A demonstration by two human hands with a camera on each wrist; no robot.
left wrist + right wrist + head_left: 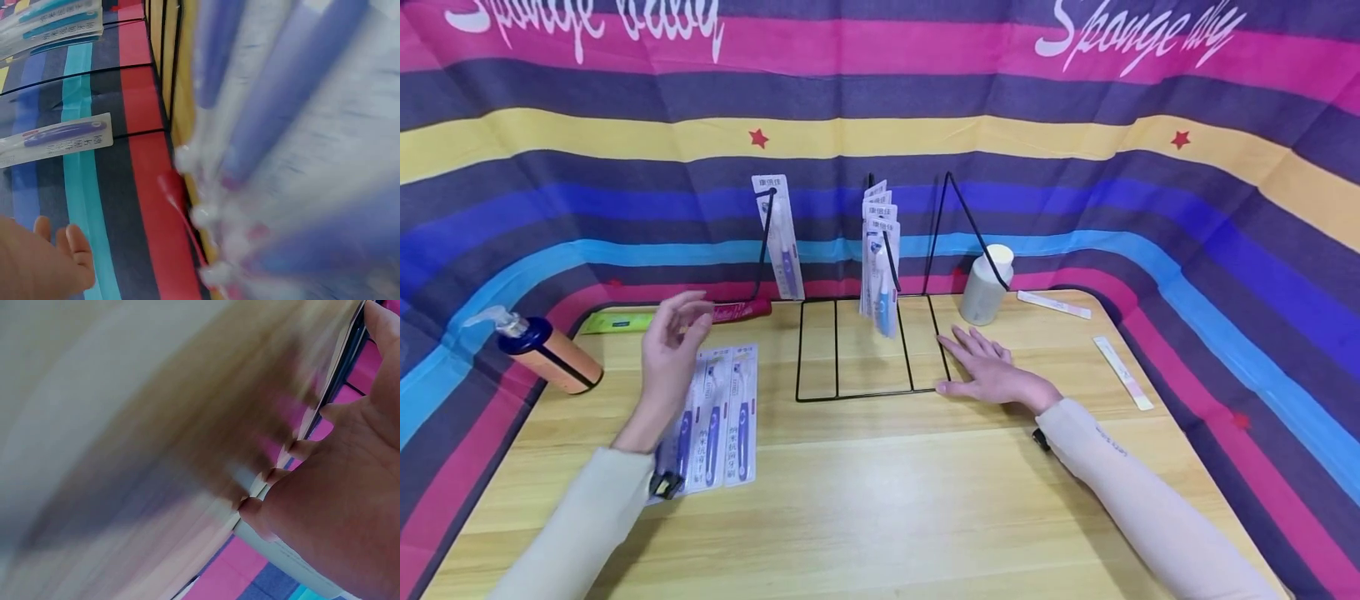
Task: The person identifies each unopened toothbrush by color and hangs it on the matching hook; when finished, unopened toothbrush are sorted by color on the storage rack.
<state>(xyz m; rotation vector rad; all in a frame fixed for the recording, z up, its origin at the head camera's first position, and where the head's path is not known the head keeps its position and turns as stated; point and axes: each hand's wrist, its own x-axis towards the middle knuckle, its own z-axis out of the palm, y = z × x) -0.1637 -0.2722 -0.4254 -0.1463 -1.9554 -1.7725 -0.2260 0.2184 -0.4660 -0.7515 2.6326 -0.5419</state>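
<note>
My left hand (672,354) is raised over several packaged purple toothbrushes (742,417) laid side by side, its fingers loosely bent around nothing. In the left wrist view those toothbrushes loom large and blurred beside the hand (53,265). My right hand (988,367) lies with spread fingers on the table, fingertips at the right side of a black wire rack (857,396). One purple toothbrush pack (780,237) hangs on the rack's left hook. Several packs with a blue toothbrush (883,275) in front hang on the middle hook; the right arm bears no pack.
Behind my right hand stands a white bottle (981,292). Two slim sachets (1054,304) lie at the table's right side. A tilted orange pump bottle (553,358) is at the left, near a green tube (617,322) and a red tube (741,311). Striped cloth (880,92) surrounds the table.
</note>
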